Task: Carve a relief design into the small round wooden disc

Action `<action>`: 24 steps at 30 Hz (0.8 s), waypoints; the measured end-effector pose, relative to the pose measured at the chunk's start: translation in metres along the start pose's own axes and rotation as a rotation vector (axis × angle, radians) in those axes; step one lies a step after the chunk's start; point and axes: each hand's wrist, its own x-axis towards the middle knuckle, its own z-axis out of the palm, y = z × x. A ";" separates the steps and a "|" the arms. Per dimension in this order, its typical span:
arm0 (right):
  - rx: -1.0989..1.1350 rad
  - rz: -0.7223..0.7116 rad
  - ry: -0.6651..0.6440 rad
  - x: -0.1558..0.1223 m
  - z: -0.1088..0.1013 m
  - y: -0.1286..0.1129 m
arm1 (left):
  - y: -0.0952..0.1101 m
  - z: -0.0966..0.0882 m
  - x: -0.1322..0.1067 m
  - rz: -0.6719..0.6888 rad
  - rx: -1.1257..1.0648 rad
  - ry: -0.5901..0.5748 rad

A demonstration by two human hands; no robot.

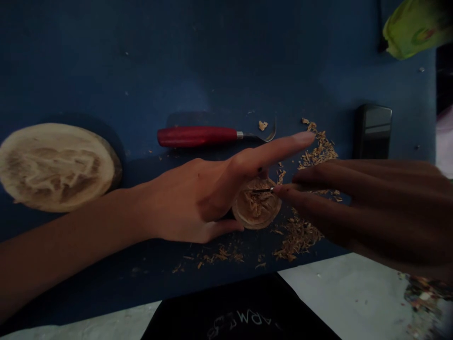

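Observation:
A small round wood slice [250, 215] with a carved face lies on the blue table. My left hand [212, 191] steadies it: the thumb presses its near edge and the index finger stretches out over its far side. The other left fingers are mostly hidden. In my right hand [361, 208] is a thin carving tool [264, 190]; its metal tip touches the carved face, while its handle is largely covered by my fingers. Beyond my left hand rests a hook knife [198, 136] with a red handle and a curved blade.
A larger oval wood slice [53, 167] with a carved relief lies at the left. Wood shavings [299, 236] are scattered around the small slice. A dark, shiny-topped box-like object [373, 132] stands at the right, and a yellow-green bag [414, 30] at the far right corner.

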 end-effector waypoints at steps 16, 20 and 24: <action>0.089 -0.060 -0.036 0.004 -0.026 -0.011 | 0.005 -0.001 -0.003 -0.023 0.017 -0.021; 0.116 -0.030 -0.037 0.004 -0.028 -0.013 | 0.005 -0.002 -0.003 -0.032 -0.016 -0.030; 0.136 0.037 -0.111 0.006 -0.034 -0.018 | 0.009 0.000 -0.006 -0.101 -0.028 0.003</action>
